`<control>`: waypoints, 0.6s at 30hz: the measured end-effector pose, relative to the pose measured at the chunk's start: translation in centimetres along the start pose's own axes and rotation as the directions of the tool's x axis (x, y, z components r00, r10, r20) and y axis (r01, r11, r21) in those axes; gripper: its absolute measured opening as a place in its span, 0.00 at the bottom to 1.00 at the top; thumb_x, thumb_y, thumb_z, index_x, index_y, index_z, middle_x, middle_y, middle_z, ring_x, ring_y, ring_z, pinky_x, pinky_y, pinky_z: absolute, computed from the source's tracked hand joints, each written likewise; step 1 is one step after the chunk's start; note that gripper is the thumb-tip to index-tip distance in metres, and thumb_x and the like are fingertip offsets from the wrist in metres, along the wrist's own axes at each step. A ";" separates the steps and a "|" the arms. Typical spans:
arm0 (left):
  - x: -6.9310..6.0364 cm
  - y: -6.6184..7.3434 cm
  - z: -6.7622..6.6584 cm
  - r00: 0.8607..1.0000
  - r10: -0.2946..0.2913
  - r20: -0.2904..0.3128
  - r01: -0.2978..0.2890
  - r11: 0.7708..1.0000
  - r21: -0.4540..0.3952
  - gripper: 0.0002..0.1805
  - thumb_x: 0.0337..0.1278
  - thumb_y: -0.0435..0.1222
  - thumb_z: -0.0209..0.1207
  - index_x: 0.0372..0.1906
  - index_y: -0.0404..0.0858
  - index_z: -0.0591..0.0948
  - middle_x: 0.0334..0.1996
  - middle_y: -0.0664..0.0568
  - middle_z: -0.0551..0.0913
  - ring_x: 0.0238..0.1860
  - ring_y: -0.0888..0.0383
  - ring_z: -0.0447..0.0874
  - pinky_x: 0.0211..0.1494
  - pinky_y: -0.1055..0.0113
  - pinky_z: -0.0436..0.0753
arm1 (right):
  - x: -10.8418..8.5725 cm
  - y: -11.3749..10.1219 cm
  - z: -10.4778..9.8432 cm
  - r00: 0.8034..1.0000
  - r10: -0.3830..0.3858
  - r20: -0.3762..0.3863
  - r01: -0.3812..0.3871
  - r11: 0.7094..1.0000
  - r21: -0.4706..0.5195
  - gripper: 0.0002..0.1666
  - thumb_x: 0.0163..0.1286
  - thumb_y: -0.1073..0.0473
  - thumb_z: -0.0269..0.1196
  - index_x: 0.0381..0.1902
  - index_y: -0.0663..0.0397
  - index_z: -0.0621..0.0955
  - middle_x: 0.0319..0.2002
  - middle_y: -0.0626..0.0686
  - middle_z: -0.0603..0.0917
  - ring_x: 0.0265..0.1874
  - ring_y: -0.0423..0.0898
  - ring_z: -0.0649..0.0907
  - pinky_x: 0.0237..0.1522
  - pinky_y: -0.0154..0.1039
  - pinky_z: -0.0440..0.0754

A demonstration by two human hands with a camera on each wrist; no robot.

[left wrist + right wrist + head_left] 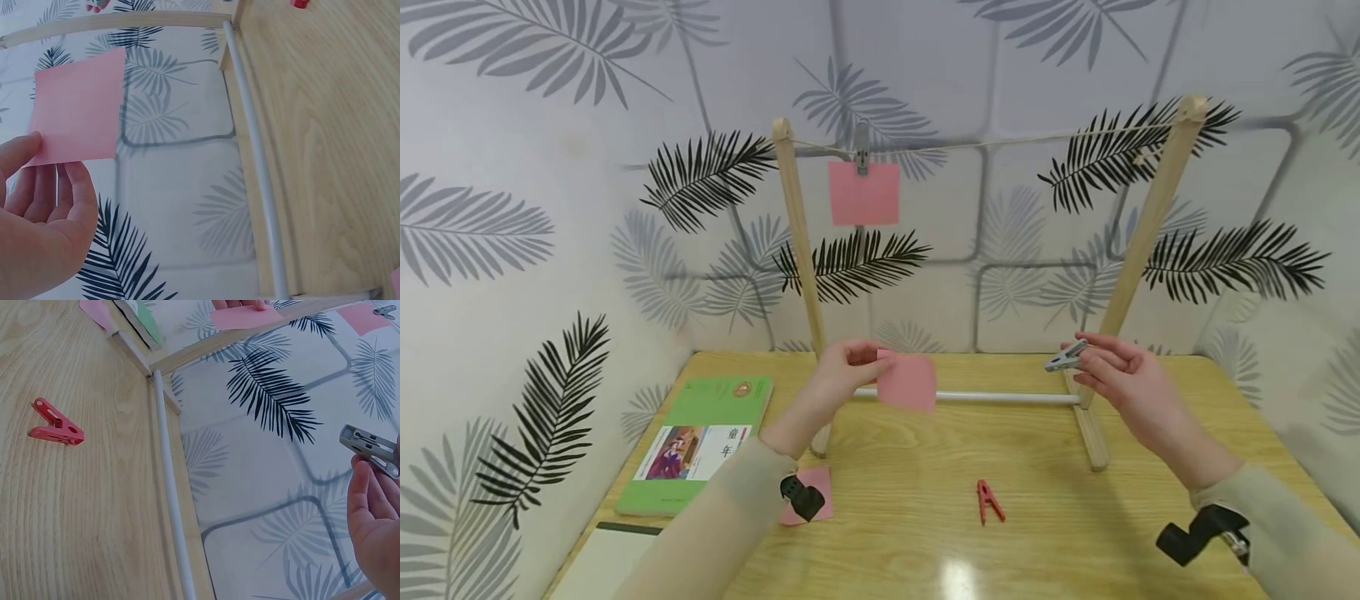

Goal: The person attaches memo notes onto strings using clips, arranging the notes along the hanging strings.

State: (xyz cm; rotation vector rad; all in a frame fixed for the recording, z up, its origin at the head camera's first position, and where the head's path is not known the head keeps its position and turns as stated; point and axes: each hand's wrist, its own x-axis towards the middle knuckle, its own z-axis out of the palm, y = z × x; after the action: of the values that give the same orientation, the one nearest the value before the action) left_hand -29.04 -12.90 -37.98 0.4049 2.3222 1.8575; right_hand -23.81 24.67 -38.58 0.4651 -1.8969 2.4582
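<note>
Between thumb and fingers my left hand (842,375) pinches a pink sticky note (908,382) by its edge, raised above the table. My right hand (1123,379) holds a grey clothespin (1064,357) near the right post; in the right wrist view the clothespin (370,447) points away from the fingertips. A second pink note (864,195) hangs from the string (1000,143), fixed by another grey clothespin (862,150). On the table lies a red clothespin (989,502), between the two arms.
A wooden frame with a left post (801,242), a right post (1150,225) and a white crossbar (1000,397) stands on the table (917,533). At left lie a green book (700,446), a pale notebook (602,567) and more pink paper (815,492). A patterned wall (925,50) stands behind.
</note>
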 end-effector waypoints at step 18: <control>1.6 3.7 0.8 0.998 0.068 0.010 -0.068 0.998 0.011 0.15 0.64 0.35 0.63 0.54 0.35 0.83 0.49 0.43 0.86 0.45 0.60 0.84 0.54 0.63 0.84 | 2.4 -3.0 0.7 0.996 -0.085 -0.021 0.083 0.993 -0.079 0.14 0.73 0.70 0.57 0.50 0.50 0.82 0.41 0.43 0.89 0.35 0.37 0.87 0.42 0.29 0.84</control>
State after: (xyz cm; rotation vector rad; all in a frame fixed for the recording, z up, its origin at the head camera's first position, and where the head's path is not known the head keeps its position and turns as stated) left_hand -29.94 -10.91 -34.51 0.4983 2.3424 1.8685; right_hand -25.36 24.37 -35.04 0.4997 -1.9141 2.3186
